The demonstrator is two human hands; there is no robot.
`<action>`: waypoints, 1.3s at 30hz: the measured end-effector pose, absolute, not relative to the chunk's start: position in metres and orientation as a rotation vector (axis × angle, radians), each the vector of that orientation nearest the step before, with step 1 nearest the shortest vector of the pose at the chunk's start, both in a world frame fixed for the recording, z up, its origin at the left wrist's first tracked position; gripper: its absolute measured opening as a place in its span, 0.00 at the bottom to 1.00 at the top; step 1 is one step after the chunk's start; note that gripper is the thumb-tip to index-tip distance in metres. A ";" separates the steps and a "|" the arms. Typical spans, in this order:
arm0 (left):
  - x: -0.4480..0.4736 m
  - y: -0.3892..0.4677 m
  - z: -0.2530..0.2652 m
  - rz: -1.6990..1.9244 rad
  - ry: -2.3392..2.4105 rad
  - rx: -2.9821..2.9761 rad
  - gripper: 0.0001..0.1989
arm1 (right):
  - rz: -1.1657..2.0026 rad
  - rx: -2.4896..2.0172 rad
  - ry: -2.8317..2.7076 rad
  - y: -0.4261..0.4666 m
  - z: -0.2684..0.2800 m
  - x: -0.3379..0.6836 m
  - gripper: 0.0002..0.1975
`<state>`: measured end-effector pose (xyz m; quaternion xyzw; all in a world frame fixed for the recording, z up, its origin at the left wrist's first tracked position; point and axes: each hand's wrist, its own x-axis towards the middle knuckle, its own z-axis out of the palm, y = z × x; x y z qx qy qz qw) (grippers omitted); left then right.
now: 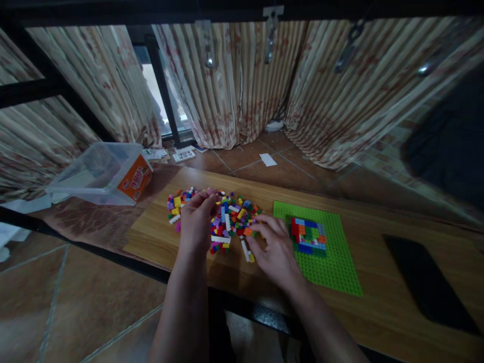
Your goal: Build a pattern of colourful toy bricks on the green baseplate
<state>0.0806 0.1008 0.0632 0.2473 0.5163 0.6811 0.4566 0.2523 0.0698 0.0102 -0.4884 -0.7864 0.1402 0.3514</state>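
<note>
A heap of small toy building bricks (227,222) in many colours lies on the wooden tabletop between and in front of my hands. My left hand (196,217) is over the heap's left part, its thumb and fingers drawn together; whatever they may hold is hidden. At the heap's right edge my right hand (274,249) pinches an orange brick (247,232) between thumb and index finger. Right of that hand is a green studded baseplate (333,267). On it stands a low, multicoloured brick build (308,234), roughly square, with red, blue, orange and white bricks.
A clear plastic box (94,174) with an orange label stands beyond the table's left end. A flat black object (427,282) lies on the tabletop (372,242) at the right. Striped curtains (234,85) hang behind, and a white paper (268,160) lies on the tiled floor.
</note>
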 end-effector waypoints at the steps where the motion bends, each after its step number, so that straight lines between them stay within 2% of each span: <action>1: 0.082 0.101 0.063 1.647 1.287 0.646 0.08 | 0.351 -1.274 -2.006 0.070 0.012 0.257 0.08; 18: 0.115 0.105 0.041 1.311 1.384 1.241 0.08 | 0.077 -1.604 -1.789 0.057 0.014 0.408 0.14; 30: 0.132 0.103 0.044 1.256 1.372 1.364 0.07 | 0.281 -1.567 -1.900 0.051 0.007 0.397 0.09; 39: 0.126 0.106 0.038 1.122 1.455 1.525 0.11 | 0.263 -1.560 -1.949 0.057 -0.001 0.387 0.10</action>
